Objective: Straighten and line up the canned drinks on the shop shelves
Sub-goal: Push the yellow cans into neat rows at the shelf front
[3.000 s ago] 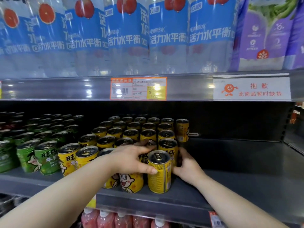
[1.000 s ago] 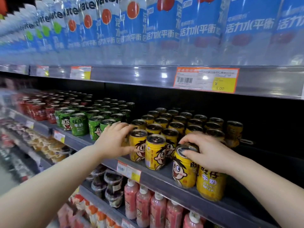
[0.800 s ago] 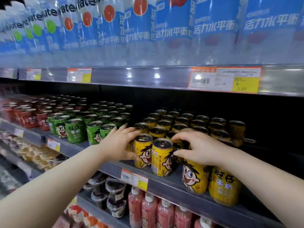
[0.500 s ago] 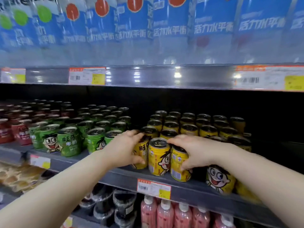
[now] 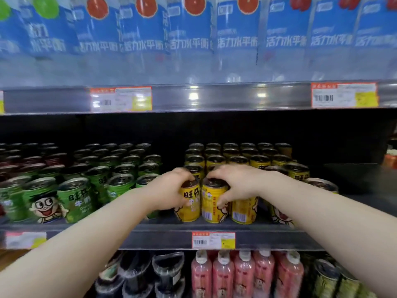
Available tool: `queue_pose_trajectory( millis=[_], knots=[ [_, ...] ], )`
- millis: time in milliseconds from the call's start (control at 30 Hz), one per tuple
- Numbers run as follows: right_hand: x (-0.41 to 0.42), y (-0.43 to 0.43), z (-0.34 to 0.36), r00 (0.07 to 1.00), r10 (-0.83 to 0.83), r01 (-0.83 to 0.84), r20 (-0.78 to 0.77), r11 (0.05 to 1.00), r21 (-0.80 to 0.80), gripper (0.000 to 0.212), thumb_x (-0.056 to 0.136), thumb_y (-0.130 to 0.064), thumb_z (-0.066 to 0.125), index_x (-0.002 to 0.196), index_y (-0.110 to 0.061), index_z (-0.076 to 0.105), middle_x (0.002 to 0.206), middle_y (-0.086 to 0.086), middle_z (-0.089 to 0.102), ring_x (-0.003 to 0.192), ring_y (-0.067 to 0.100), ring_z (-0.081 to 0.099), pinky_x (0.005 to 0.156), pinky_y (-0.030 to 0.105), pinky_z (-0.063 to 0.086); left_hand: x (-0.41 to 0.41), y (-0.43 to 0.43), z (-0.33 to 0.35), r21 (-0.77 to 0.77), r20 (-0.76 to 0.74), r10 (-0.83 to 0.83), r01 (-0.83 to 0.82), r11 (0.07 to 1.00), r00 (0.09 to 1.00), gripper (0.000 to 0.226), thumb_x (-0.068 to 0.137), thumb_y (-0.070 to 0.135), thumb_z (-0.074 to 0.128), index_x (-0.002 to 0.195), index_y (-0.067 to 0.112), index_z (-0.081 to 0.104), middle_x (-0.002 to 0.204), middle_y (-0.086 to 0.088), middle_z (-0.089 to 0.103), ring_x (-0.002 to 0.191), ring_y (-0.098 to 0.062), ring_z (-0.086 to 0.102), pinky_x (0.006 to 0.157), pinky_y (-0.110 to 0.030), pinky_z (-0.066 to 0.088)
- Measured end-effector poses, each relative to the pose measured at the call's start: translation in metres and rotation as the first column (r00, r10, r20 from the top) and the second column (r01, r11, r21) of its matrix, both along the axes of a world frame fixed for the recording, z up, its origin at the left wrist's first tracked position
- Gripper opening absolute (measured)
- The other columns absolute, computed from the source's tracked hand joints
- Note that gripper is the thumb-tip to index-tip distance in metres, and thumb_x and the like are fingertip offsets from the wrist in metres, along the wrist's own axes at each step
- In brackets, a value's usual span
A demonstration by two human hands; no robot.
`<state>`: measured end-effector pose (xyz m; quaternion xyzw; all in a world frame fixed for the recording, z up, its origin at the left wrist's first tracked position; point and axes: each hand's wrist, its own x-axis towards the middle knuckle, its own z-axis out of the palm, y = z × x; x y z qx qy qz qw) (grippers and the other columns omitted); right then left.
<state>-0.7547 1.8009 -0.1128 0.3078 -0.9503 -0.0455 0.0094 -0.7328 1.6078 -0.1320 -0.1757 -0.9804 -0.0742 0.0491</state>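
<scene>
Seen from the head camera. Grips the left can, yellow, with the left hand: fingers curled over the rim, palm against the side. Grips the right can, also yellow, with the right hand: fingers hooked over the top, thumb pressed on the front label. Both upright and touching side by side at the front edge of the shelf, the right can straight above the price tag, the left can just above and left of it.

Above and slightly right of the price tag, a third can, barcode facing out, just beside the right can. Farther back above the price tag, rows of yellow cans reaching into the dark of the shelf. Well left of the price tag, rows of green cans. Directly below the price tag, pink bottles; below and left of it, dark packets. High above the price tag, blue-labelled bottles, blurred.
</scene>
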Motion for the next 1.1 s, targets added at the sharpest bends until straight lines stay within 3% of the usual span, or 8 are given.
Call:
queue_pose_trajectory(
  millis=[233,400,467,533,700,867,1000,1100],
  knots=[
    [0.0,-0.008,0.007,0.994,-0.109,0.109,0.007,0.993,0.042,0.088,0.072,-0.055,0.07,0.144,-0.029,0.026,0.148,0.0,0.035,0.132,0.022,0.037,0.104,0.037,0.04,0.01,0.006,0.001,-0.023,-0.069,0.096,-0.098,0.995,0.993,0.081,0.063,0.068,0.067,0.127,0.026,0.041,0.123,0.001,0.045,0.112,-0.02,0.048,0.087,-0.034,0.047],
    [0.004,-0.013,0.007,0.983,-0.167,0.17,-0.076,0.984,0.046,0.08,0.065,-0.074,0.06,0.124,-0.022,0.046,0.123,-0.001,0.056,0.106,0.018,0.053,0.078,0.03,0.047,0.009,-0.001,-0.001,-0.019,0.012,-0.044,0.044,0.999,0.999,0.09,0.075,0.043,0.072,0.146,0.026,0.021,0.151,0.003,0.025,0.136,-0.019,0.028,0.11,-0.035,0.033],
    [0.004,-0.012,0.005,0.987,-0.158,0.159,-0.041,0.986,0.041,0.084,0.067,-0.073,0.06,0.131,-0.022,0.042,0.131,0.001,0.052,0.114,0.019,0.051,0.085,0.032,0.048,0.008,-0.005,-0.003,0.052,0.078,-0.057,0.053,0.997,0.995,0.087,0.078,0.034,0.072,0.147,0.028,0.02,0.153,0.005,0.021,0.138,-0.017,0.028,0.111,-0.032,0.032],
    [0.005,-0.009,0.008,0.988,-0.14,0.141,0.071,0.99,-0.002,0.089,0.071,-0.063,0.065,0.143,-0.025,0.029,0.147,-0.002,0.038,0.13,0.018,0.04,0.1,0.032,0.041,0.007,-0.005,-0.006,0.064,0.064,-0.053,0.049,0.997,0.997,0.087,0.078,0.036,0.072,0.147,0.028,0.021,0.154,0.004,0.02,0.137,-0.018,0.03,0.11,-0.032,0.033],
    [0.008,-0.008,0.01,0.987,-0.125,0.128,0.102,0.991,-0.027,0.083,0.069,-0.062,0.068,0.137,-0.025,0.039,0.136,-0.003,0.047,0.12,0.016,0.047,0.087,0.026,0.046,0.005,0.001,-0.014,0.038,0.008,-0.002,0.001,0.999,1.0,0.086,0.079,0.044,0.068,0.148,0.025,0.02,0.155,0.0,0.016,0.138,-0.023,0.03,0.11,-0.036,0.034],
    [0.006,0.024,0.028,0.974,-0.177,0.177,0.143,0.984,0.008,0.092,0.069,-0.051,0.074,0.145,-0.033,0.025,0.152,-0.003,0.027,0.137,0.019,0.031,0.109,0.034,0.035,0.008,0.007,-0.006,-0.083,-0.089,0.006,-0.013,0.996,0.996,0.093,0.073,0.06,0.064,0.147,0.028,0.017,0.149,-0.001,0.023,0.136,-0.023,0.023,0.11,-0.038,0.03],
    [0.007,0.048,0.027,0.957,-0.235,0.221,0.167,0.97,0.096,0.081,0.073,-0.035,0.076,0.14,-0.037,0.032,0.145,-0.003,0.034,0.13,0.018,0.038,0.102,0.032,0.038,0.005,0.03,-0.005,-0.111,-0.137,-0.096,0.081,0.991,0.986,0.086,0.075,0.066,0.057,0.146,0.033,0.019,0.147,0.001,0.028,0.134,-0.022,0.025,0.11,-0.039,0.025],
    [0.008,0.052,0.018,0.958,-0.256,0.255,0.131,0.967,0.018,0.071,0.071,-0.047,0.074,0.132,-0.033,0.04,0.135,-0.003,0.045,0.113,0.015,0.046,0.088,0.027,0.042,0.003,0.045,-0.009,-0.14,-0.08,-0.122,0.11,0.984,0.989,0.073,0.084,0.06,0.05,0.146,0.036,0.02,0.15,0.003,0.024,0.136,-0.022,0.026,0.111,-0.039,0.023]
  ],
)
